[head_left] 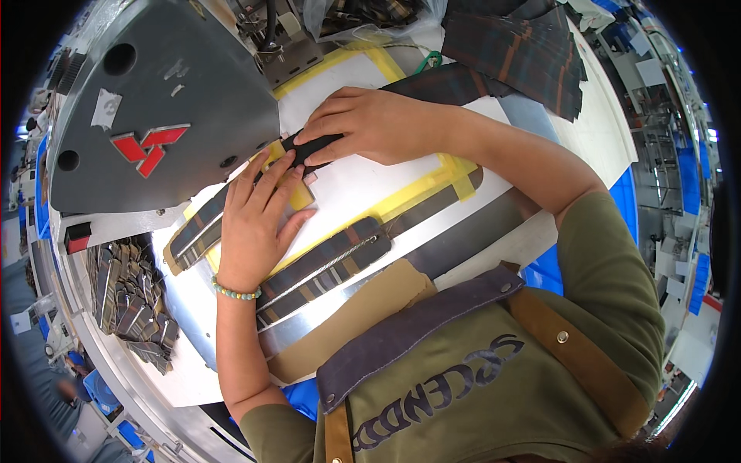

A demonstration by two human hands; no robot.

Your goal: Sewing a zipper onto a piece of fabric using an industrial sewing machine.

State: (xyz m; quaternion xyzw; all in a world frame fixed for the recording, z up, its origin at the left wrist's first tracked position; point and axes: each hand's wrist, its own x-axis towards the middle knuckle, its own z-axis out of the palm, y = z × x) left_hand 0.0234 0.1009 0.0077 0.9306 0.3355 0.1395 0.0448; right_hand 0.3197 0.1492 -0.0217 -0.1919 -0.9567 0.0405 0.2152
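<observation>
My left hand lies with its fingers spread over the end of a dark cloth strip, beside the machine. From the right, my right hand reaches over the same strip; its fingers and thumb are bent round the cloth, with their undersides hidden. A plaid piece with a metal zip runs out to the left from under my left hand. Nearer to me rests another plaid zipped piece, flat and touched by neither hand. Yellow tape edges the white work surface.
The grey sewing machine housing stands close on the left. Plaid zipped pieces are heaped at lower left. Dark plaid panels lie stacked at far right, near a clear plastic bag. Brown card lies before me.
</observation>
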